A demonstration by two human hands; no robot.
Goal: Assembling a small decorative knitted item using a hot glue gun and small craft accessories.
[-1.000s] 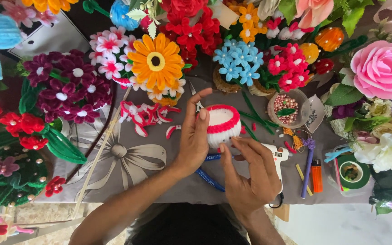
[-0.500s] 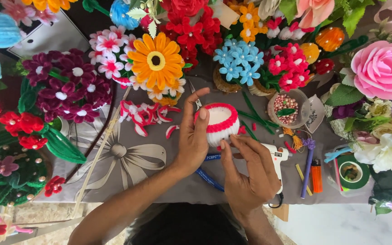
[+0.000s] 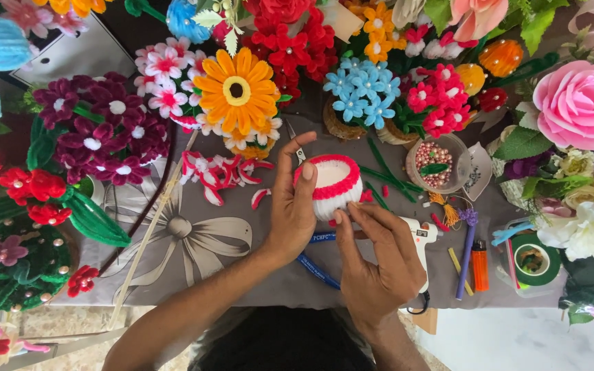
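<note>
Red pipe-cleaner trim rings the rim of a small white cup (image 3: 333,184), which sits at the centre of the head view, above the grey cloth covering the bench (image 3: 242,268). The left hand (image 3: 293,206) grasps the cup from its 9 o'clock side, thumb raised along the rim and fingers curled behind. The right hand (image 3: 374,264) comes in from 5 o'clock; its fingertips (image 3: 342,218) pinch at the cup's lower wall, touching it. Whether anything small is held between those fingertips cannot be told.

A white glue gun (image 3: 422,237) lies just beside the right hand at 3 o'clock. A blue-handled tool (image 3: 317,269) lies beneath both hands, partly hidden. Loose red-and-white pipe-cleaner pieces (image 3: 218,172) lie at 9 o'clock of the cup. A clear bowl of pink beads (image 3: 436,163) stands at 2 o'clock, apart from the cup. An orange lighter (image 3: 480,265) and a purple stick (image 3: 465,257) lie at 4 o'clock, side by side. A large orange pipe-cleaner flower (image 3: 236,91) stands at 11 o'clock. A pink rose (image 3: 581,103) occupies the far 2 o'clock edge.
</note>
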